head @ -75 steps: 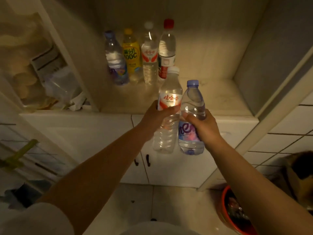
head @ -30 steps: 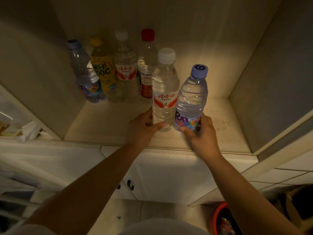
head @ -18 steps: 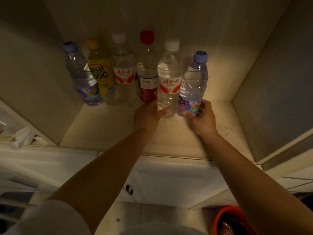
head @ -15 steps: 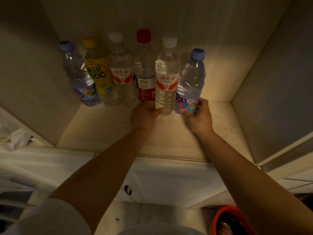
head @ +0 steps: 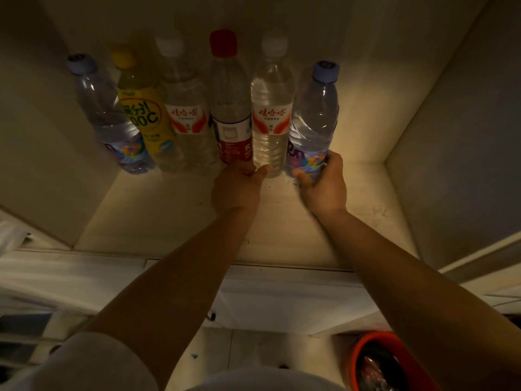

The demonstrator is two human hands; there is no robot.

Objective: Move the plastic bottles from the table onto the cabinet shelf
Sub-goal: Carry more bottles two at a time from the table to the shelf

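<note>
Two plastic bottles stand upright at the right end of a row along the back of the cabinet shelf (head: 174,210), both with a hand at the base. The white-capped bottle with the red-and-white label (head: 271,108) sits just beside a red-capped bottle (head: 229,108) on its left; the left hand (head: 236,190) curls round its foot, thumb pressed against the front of the clear lower part, the other fingers hidden behind. To its right, touching or nearly so, the blue-capped bottle with the purple label (head: 315,119) closes the row; the right hand (head: 324,184) grips its bottom, thumb across the front below the label and fingers wrapped round the right side. Further left in the same row stand a second white-capped bottle with the same red-and-white label (head: 186,117), a yellow-capped bottle with a yellow label (head: 141,114) and, at the far left near the cabinet side wall, another blue-capped bottle (head: 110,117). All six stand close together, shoulder to shoulder. Both forearms reach in from below, the left one coming out of a pale sleeve (head: 93,362). Under the shelf are white cabinet doors (head: 282,300), and on the floor at the lower right a red-rimmed bucket (head: 366,345), its contents too dark to make out.
</note>
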